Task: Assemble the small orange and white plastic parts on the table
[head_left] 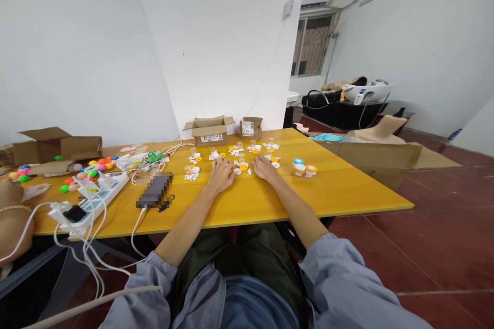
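My left hand (222, 175) rests on the yellow table, palm down, fingers apart and bent over small white pieces. Across a small gap, my right hand (264, 167) is low over the table, its fingers loosely curved beside another group of pieces. I make out nothing held in either hand. Between them lie an orange disc (244, 167), a white disc (237, 171) and small white pieces. Similar groups, with clear cups, spread to the left and behind. On the right stand several small clear tubs with orange, white and blue lids (298, 161).
Two cardboard boxes, an open one (210, 131) and a smaller one (250, 127), stand at the back. Left are a power strip (102, 203) with white cables, a blurred dark device (155, 190) and coloured balls (102, 164). Another person's arm (15, 216) reaches in at far left.
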{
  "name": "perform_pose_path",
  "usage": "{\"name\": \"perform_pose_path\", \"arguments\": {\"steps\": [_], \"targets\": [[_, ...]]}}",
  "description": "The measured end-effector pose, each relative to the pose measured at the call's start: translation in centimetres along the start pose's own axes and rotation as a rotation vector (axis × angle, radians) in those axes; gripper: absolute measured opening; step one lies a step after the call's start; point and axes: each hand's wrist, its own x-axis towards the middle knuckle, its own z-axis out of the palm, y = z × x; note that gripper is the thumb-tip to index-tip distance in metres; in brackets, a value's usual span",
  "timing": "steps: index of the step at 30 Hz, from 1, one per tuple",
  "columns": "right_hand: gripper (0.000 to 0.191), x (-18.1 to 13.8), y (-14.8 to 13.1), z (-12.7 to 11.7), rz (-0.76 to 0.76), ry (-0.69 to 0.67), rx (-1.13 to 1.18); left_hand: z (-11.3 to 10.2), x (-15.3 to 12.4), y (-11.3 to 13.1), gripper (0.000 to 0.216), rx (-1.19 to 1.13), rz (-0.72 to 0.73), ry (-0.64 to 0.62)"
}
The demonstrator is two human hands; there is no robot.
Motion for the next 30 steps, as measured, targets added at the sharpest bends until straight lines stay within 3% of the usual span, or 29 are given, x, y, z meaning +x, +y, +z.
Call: {"name": "perform_pose_path", "arguments": {"steps": [13, 22, 30], "targets": [[0.026, 0.7, 2.9, -0.2, 0.031, 0.066, -0.007, 0.0, -0.2, 0.0, 0.009, -0.02, 0.003, 0.01], [0.027, 0.0, 2.1, -1.1, 0.094, 0.059, -0.018, -0.2, -0.1, 0.2, 0.011, -0.018, 0.008, -0.006], [0.026, -3.3, 1.0, -0.8, -0.004, 0.05, -0.044, -0.3, -0.1, 0.2, 0.013, -0.02, -0.015, -0.049]]}}
